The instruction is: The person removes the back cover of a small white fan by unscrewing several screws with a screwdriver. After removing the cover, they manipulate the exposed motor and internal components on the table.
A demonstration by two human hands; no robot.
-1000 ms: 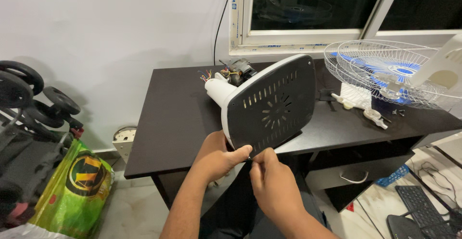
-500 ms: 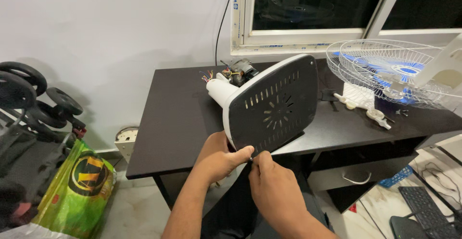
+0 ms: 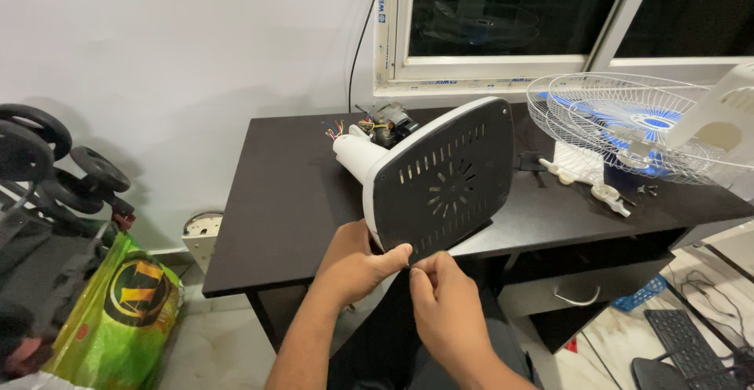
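Little has shifted: both hands (image 3: 400, 280) still pinch the fan base's (image 3: 444, 182) lower edge, green bag (image 3: 126, 311) at left.

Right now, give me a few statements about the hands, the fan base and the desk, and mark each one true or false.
1. The left hand grips the lower edge of the fan base. True.
2. The fan base lies flat on the floor. False: it is tilted up on edge at the front of the dark desk.
3. The wire fan guard rests on the desk's right side. True.
4. The right hand rests on the keyboard. False: its fingers pinch at the base's bottom edge.
5. A green bag sits on the desk. False: it is on the floor, left of the desk.
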